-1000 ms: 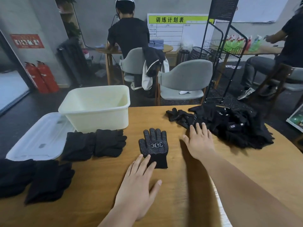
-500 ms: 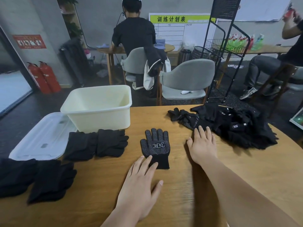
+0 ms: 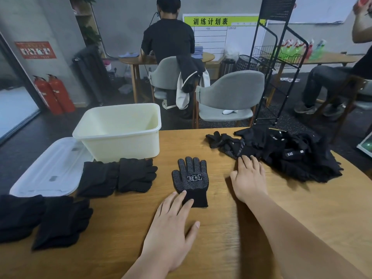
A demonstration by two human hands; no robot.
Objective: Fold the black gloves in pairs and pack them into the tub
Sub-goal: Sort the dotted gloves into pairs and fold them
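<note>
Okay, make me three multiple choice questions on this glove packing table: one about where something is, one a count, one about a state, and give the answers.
1. Where is the white lid?
A. On a chair seat
B. Beside the tub, to its left
C. On the floor

2. How many red fire extinguishers stand by the wall?
A. One
B. Two
C. Four

3. How is the left hand?
A. Flat, fingertips on the dotted glove at its cuff
B. Gripping the tub's rim
C. Clenched in a fist

Answers:
1 B: the lid lies flat just left of the cream tub.
2 B: two stand side by side.
3 A: its straight fingers reach the cuff.
</note>
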